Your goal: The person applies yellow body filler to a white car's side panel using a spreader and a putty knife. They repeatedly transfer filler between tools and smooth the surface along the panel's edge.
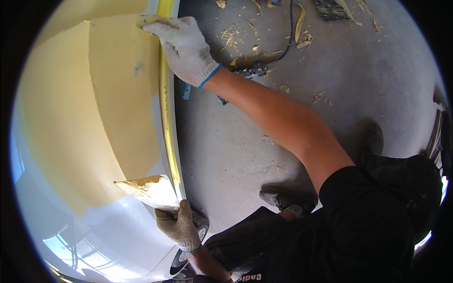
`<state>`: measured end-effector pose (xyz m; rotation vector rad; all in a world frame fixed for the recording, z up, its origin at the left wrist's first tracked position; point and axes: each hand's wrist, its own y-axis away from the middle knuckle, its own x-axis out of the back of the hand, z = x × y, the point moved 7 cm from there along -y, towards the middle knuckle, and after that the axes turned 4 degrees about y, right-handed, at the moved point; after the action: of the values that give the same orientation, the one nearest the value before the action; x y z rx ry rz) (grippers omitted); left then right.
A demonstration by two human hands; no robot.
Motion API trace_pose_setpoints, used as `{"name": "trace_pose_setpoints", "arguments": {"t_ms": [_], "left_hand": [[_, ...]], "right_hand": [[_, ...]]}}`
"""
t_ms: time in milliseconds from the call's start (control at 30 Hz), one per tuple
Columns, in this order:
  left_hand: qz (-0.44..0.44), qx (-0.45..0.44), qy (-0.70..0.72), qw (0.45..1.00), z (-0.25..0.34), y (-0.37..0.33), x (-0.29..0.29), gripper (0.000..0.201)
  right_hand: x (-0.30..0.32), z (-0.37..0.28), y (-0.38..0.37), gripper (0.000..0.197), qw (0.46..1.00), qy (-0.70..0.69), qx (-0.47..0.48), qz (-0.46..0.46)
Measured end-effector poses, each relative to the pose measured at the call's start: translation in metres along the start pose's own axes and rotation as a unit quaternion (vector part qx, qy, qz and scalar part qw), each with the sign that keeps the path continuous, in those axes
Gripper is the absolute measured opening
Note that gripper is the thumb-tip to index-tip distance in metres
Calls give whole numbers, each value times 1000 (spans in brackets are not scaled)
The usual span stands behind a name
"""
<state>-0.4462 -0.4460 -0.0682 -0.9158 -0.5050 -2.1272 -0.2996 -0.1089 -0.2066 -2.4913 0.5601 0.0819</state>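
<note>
A glossy white panel (94, 231) fills the left side, much of it coated in pale yellow filler (118, 94). My right hand (184, 47), in a white knit glove, reaches far up and presses a small spreader (147, 20) onto the filler near the panel's edge. My left hand (178, 225), also gloved, grips a wide flat spreader (151, 190) smeared with filler, held over the panel's lower part. A yellow tape strip (166, 118) runs along the panel's right edge.
Grey concrete floor (339, 80) lies to the right, littered with wood chips and scraps (236, 35). A black cable (289, 33) runs near a blue tool (250, 71). My dark shoes (283, 197) and black clothing (377, 226) are at the lower right.
</note>
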Motion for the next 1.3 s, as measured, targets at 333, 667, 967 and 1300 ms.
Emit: {"name": "trace_pose_setpoints", "arguments": {"t_ms": [333,667,967,1300], "left_hand": [[-3,-70,-18,997,12,3,-7,30],[-17,-61,-66,996,5,-5,-8,27],[94,-95,12,991,28,16,11,23],[75,-94,-24,992,14,22,18,35]], "right_hand": [[30,12,-7,32,999,-11,-46,14],[65,-147,37,30,769,-521,-163,-332],[36,-69,63,28,952,-45,-29,-302],[16,-11,-15,38,998,26,-29,49]]}}
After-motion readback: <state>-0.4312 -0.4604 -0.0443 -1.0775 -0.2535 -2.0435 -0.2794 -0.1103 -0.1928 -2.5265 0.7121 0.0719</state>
